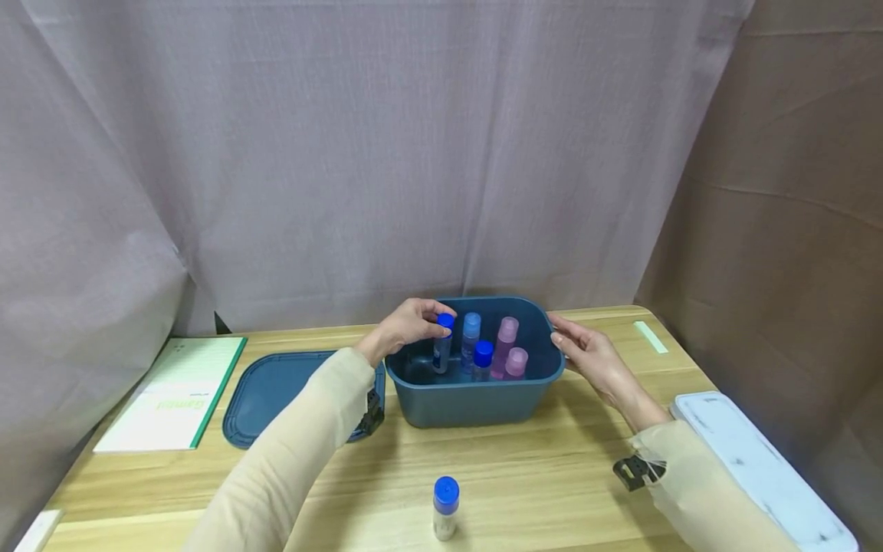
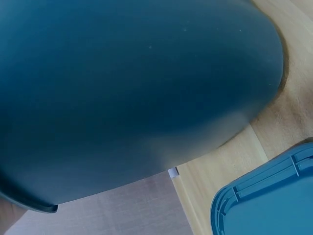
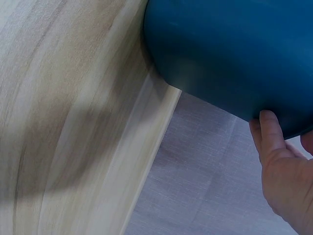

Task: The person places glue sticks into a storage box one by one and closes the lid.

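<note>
Bottle [image 1: 442, 343] in bin [image 1: 476, 399], wooden table [image 1: 538, 475], curtain [image 1: 345, 153].

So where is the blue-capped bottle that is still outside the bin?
In the head view, the lone blue-capped clear bottle stands upright on the wooden table, near its front edge, in front of the dark blue plastic bin and between the two sleeves.

Dark teal-blue bin [image 1: 476, 402], blue-capped bottles [image 1: 444, 349] and pink bottles [image 1: 507, 345], matching blue lid [image 1: 276, 391], green-edged notebook [image 1: 175, 391], light wood-grain table [image 1: 524, 468], beige sleeves [image 1: 290, 452].
</note>
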